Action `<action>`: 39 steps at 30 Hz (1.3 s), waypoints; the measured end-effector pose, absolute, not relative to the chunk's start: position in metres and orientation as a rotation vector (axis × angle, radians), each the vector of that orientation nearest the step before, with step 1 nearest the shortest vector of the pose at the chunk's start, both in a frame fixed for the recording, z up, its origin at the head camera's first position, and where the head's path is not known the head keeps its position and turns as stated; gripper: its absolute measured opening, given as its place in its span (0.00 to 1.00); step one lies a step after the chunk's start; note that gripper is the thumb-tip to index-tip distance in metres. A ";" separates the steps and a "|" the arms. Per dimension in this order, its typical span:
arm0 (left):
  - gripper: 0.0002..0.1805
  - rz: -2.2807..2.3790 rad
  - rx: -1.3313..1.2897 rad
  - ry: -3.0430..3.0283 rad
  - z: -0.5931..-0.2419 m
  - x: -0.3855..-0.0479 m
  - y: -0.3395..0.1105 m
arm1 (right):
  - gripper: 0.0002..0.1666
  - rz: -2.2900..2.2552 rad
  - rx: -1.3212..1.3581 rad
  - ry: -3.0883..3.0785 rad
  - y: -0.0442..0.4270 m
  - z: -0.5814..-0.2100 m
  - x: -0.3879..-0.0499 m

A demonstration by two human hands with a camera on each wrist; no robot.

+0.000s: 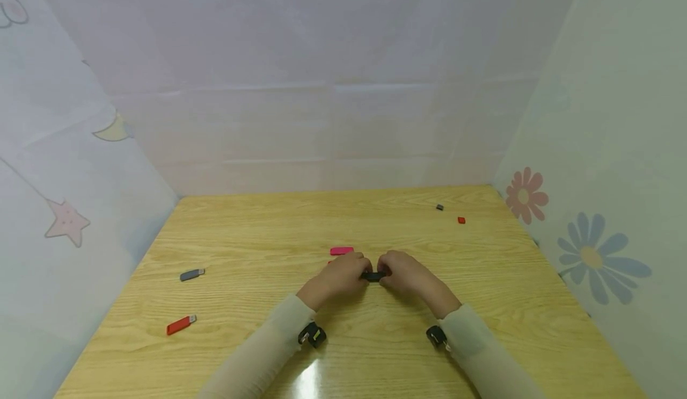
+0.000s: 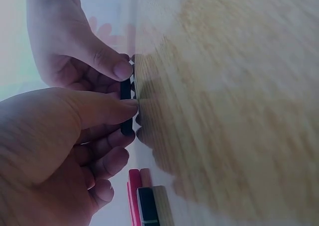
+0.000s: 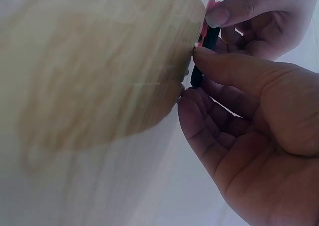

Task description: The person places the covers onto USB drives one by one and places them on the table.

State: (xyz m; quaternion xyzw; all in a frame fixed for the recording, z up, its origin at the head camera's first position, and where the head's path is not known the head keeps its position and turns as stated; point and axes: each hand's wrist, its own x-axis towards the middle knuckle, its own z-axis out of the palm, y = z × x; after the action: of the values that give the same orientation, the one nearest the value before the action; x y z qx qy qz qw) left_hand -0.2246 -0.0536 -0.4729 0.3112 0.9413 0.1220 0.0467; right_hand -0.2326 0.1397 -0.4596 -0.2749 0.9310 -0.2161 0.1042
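Note:
Both hands hold one small black stick [image 1: 374,277], shaped like a USB drive, low over the wooden table. The left hand [image 1: 343,275] pinches its left end between thumb and fingers; the right hand [image 1: 404,272] pinches its right end. In the left wrist view the dark body [image 2: 126,122] shows between the left thumb and fingers, the other hand close beyond. In the right wrist view the black piece [image 3: 198,77] lies at the right thumb and fingertips. Whether it is one part or two joined cannot be told.
A pink drive [image 1: 342,250] lies behind the left hand, a red one partly hidden by it. Grey [image 1: 192,274] and red [image 1: 181,325] drives with bare metal plugs lie at left. Small grey [image 1: 440,207] and red [image 1: 461,220] caps lie at the back right of the table [image 1: 257,226].

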 end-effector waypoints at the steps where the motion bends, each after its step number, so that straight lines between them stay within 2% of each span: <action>1: 0.07 0.367 0.947 2.874 -0.473 -0.225 -0.053 | 0.06 -0.627 -0.807 2.747 0.140 -0.460 -0.233; 39: 0.08 0.246 0.923 2.883 -0.469 -0.221 -0.051 | 0.09 -0.565 -0.746 2.730 0.137 -0.460 -0.235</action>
State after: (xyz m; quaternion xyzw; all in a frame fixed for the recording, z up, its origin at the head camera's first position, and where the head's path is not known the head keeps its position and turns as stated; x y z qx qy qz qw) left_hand -0.2211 -0.0506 -0.4688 0.3033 0.9480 0.0809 0.0522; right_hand -0.2350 0.1370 -0.4602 -0.2566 0.9382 -0.1943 0.1275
